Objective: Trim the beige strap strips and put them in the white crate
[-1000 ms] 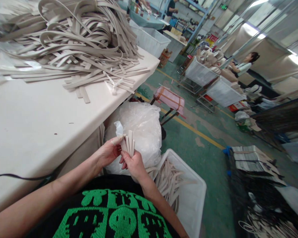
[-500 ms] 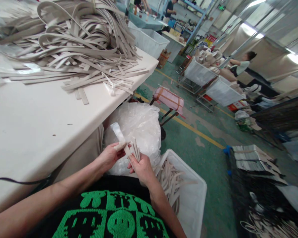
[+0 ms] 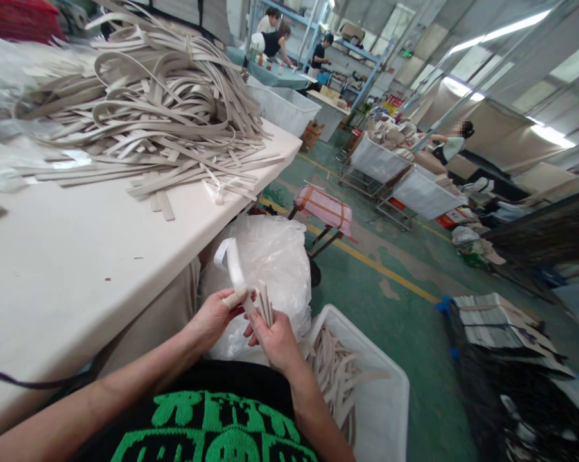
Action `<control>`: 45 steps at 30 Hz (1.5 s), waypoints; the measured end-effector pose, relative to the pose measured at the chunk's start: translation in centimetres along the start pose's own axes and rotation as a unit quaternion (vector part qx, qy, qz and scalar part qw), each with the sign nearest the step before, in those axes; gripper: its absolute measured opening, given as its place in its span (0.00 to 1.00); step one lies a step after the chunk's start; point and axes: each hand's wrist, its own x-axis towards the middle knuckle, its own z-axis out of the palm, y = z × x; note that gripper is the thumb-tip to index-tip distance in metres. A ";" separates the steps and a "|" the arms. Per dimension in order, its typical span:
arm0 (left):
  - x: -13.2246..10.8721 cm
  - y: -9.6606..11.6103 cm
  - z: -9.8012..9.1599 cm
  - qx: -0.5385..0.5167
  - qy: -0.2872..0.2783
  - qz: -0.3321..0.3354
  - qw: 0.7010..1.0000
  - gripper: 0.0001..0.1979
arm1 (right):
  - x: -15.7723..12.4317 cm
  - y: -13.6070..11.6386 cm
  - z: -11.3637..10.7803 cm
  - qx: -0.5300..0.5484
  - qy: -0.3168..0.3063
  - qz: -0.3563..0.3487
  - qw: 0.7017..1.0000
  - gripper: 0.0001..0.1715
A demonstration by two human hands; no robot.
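Note:
Both my hands are close together over the plastic-covered bundle (image 3: 280,250), below the table edge. My left hand (image 3: 212,323) pinches a flat beige strip, its thumb apparently wrapped in something beige. A glossy white band (image 3: 235,264) rises from that pinch and curls over at the top; whether it is part of the strip or a backing, I cannot tell. My right hand (image 3: 278,340) is closed round several beige strips (image 3: 265,303), which fan upward, and it also touches the strip at my left fingers.
A large heap of beige straps (image 3: 174,109) lies on the white table (image 3: 72,256). Right of my body stands a white bin (image 3: 383,398) with loose strips (image 3: 335,372). A pink-topped stool (image 3: 324,208) is ahead; carts (image 3: 427,189) and people are farther off.
The camera view has tilted up a little. The white band now curls over more at its top. Both hands keep their grips, nearly in the same place.

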 end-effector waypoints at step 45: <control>3.9 -1.7 -0.4 -0.165 0.208 -0.023 0.964 0.12 | -1.2 4.3 1.4 0.065 -0.054 0.078 0.993 0.37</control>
